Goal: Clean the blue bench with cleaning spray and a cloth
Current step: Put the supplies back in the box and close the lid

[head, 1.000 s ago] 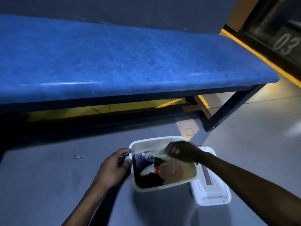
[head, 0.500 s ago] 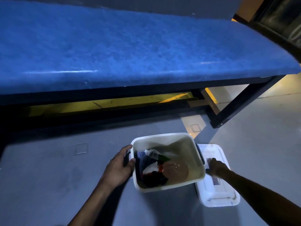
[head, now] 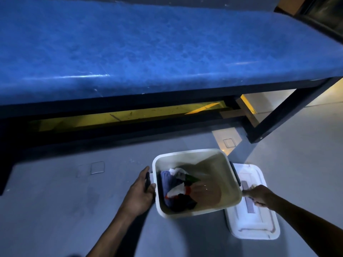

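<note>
The blue bench spans the top of the view on a black frame. Below it on the grey floor is a white bin. Inside lie a blue cloth, a dark cloth and a spray bottle with a white and red head. My left hand grips the bin's black left handle. At the bin's right rim, my right hand has its fingers curled and seems to pinch the edge. The image is blurred there.
The bin's white lid lies flat on the floor just right of the bin, under my right hand. A black bench leg stands at the right. A yellow strip shows under the bench.
My right hand left the inside of the bin, passed over the lid and now sits at the bin's right rim. The left hand kept its hold on the handle. The view moved closer.
</note>
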